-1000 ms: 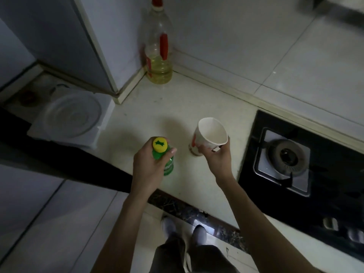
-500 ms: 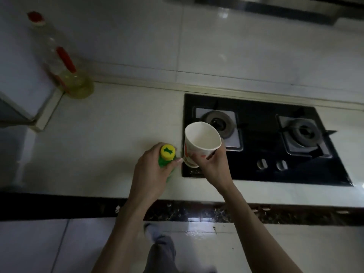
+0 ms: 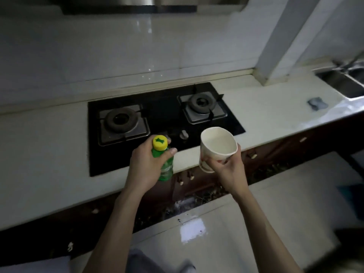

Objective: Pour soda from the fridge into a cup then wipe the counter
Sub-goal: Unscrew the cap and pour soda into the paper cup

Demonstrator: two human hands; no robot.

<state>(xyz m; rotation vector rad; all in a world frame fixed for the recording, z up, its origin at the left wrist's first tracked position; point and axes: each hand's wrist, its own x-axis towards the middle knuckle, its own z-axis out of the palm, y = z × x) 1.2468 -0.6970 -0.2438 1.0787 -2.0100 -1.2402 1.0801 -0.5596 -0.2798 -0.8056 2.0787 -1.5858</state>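
Standing at the pale tabletop [image 3: 45,154] with its black two-burner hob [image 3: 163,107] below a white tiled wall [image 3: 98,46], you have your left grip [image 3: 145,166] curled round the yellow-capped green soda bottle [image 3: 167,166] and your right grip [image 3: 229,170] clasping the paper cup [image 3: 217,147], both above the front edge.

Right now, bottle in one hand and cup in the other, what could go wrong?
The cap is on the bottle in the left hand, and the right hand holds the cup, so opening risks fumbling one. The cup's rim looks squeezed out of round; it could buckle when filled.
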